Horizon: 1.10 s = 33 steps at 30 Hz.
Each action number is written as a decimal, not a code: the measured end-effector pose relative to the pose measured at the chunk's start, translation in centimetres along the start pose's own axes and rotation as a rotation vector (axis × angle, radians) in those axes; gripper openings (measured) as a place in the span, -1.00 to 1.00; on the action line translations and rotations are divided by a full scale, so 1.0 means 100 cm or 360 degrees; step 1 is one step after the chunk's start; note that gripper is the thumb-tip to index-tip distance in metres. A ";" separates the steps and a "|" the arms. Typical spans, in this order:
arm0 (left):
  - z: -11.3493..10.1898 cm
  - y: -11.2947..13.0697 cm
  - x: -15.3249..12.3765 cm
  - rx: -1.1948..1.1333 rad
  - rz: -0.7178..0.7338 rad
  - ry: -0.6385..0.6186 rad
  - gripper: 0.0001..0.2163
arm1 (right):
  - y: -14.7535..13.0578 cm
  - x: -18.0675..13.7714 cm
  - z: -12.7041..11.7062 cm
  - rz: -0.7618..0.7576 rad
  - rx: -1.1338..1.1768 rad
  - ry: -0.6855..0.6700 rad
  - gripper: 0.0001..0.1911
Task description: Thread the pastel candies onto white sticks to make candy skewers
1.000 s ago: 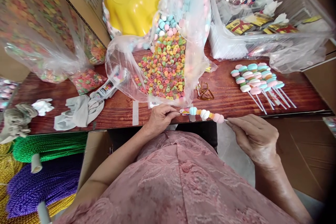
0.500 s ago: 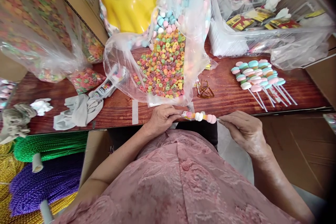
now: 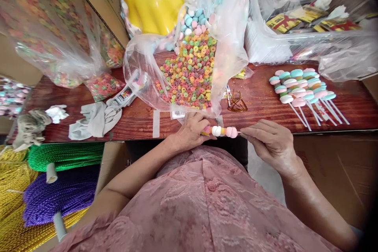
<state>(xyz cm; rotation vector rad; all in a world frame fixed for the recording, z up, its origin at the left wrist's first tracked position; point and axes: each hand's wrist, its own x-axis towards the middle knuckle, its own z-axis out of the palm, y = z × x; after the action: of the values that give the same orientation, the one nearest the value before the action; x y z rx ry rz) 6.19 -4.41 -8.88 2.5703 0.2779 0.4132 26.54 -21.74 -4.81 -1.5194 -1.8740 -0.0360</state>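
Observation:
A candy skewer [image 3: 220, 131] lies level between my hands at the table's front edge, with white and pink marshmallows and yellow-orange gummy pieces on it. My left hand [image 3: 191, 132] is closed around its left end, and the fingers hide the candies there. The bare stick at the other end is pinched between the thumb and fingers of my right hand [image 3: 270, 141]. Just beyond is an open plastic bag of ring gummies [image 3: 191, 75], with blue, pink and white marshmallows [image 3: 196, 21] behind them.
Several finished-looking candy skewers [image 3: 301, 84] lie at the right. Behind them stands a clear plastic bin [image 3: 313, 36] of wrappers. A yellow bowl [image 3: 156, 0] rests among the marshmallows. Grey gloves [image 3: 96, 120], a marker-like tube [image 3: 122, 96] and brown wire pieces [image 3: 238, 101] lie on the table.
My left hand has slid over the skewer's left end, covering candies that showed before. My right hand keeps its pinch on the stick. The surroundings have shifted right in view.

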 end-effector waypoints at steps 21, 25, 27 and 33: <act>-0.016 0.010 0.008 -0.0173 -0.0324 -0.0259 -0.44 | -0.004 0.056 0.010 -0.0178 -0.0374 -0.0496 -0.73; -0.016 0.017 0.012 0.0082 -0.0031 -0.0084 -0.31 | 0.002 0.039 0.021 0.0195 -0.0046 -0.0367 -0.76; -0.034 0.027 0.010 0.0200 0.0180 0.0196 -0.39 | 0.005 0.027 0.025 0.0383 0.0204 -0.0178 -0.80; -0.082 0.050 -0.031 -0.0375 -0.0101 0.0631 -0.70 | -0.008 -0.005 0.040 0.0900 0.0728 0.0456 -0.93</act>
<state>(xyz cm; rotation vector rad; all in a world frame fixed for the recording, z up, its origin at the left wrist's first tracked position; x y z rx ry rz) 1.05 -5.70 -0.26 2.2291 0.4216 0.8778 23.92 -20.67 -7.73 -1.5579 -1.0865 0.3881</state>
